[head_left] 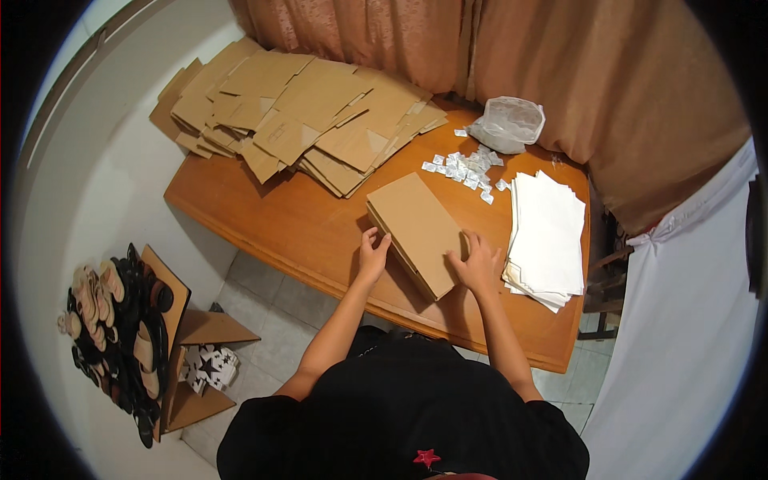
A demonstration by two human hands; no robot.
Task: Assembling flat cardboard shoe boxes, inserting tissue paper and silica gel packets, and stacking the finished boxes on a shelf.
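Observation:
A closed brown cardboard box (420, 228) rests on the wooden table in front of me, turned at an angle with its lid side up. My left hand (373, 254) presses its fingers and thumb against the long left side. On the opposite side, my right hand (478, 262) grips the edge near the close corner, thumb toward the lid. Between them the two hands hold the box. Just beyond it lies a loose heap of small whitish packets (468, 166). A stack of white paper sheets (546, 236) sits to the right of my right hand.
Flattened cardboard blanks (296, 112) pile up across the table's far left. A clear plastic bag (509, 124) stands at the back near brown curtains (544, 64). Left of the wooden table (264, 216), a rack (172, 280) holds several shoes (104, 304). White cloth (672, 320) hangs at right.

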